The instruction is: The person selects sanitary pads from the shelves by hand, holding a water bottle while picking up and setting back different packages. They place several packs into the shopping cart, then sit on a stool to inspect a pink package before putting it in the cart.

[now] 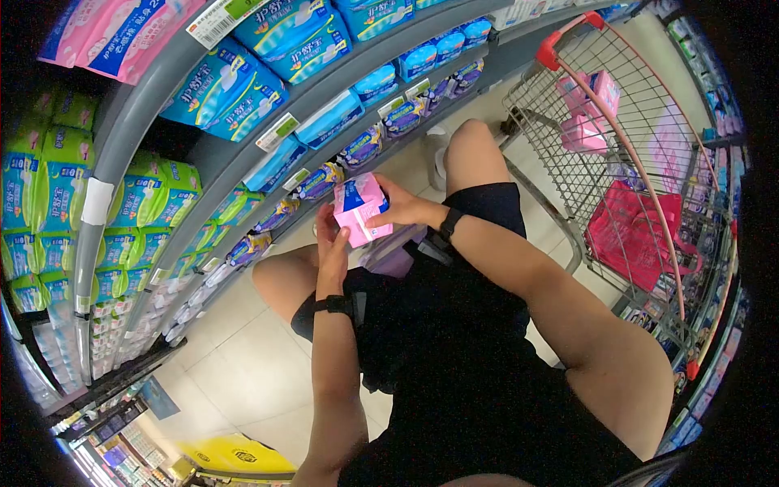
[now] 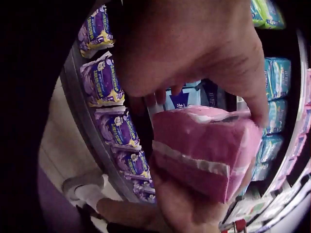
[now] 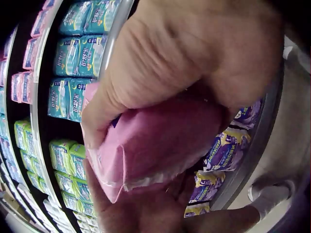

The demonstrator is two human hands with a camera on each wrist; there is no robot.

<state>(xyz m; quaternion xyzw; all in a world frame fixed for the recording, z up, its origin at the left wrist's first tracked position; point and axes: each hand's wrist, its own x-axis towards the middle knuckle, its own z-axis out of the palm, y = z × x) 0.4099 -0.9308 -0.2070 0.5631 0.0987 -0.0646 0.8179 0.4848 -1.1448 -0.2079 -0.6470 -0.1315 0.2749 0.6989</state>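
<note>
A pink pack of sanitary pads (image 1: 363, 213) with a blue label is held between both hands, in front of the lowest shelf. My left hand (image 1: 331, 243) grips its left side, the thumb at the near edge. On the other side my right hand (image 1: 402, 207) holds the pack, thumb lying across its near face. The left wrist view shows the pink pack (image 2: 204, 150) with a pale seam strip along it; part of its top is hidden by the hand. In the right wrist view my right hand (image 3: 180, 53) covers much of the pack (image 3: 160, 136).
Shelves on the left carry blue packs (image 1: 227, 89), green packs (image 1: 154, 195) and purple packs (image 1: 361, 146). At the right stands a shopping cart (image 1: 596, 170) with pink packs (image 1: 584, 130) and a red bag (image 1: 629, 231) inside. Bent knees flank the held pack over a tiled floor (image 1: 235, 365).
</note>
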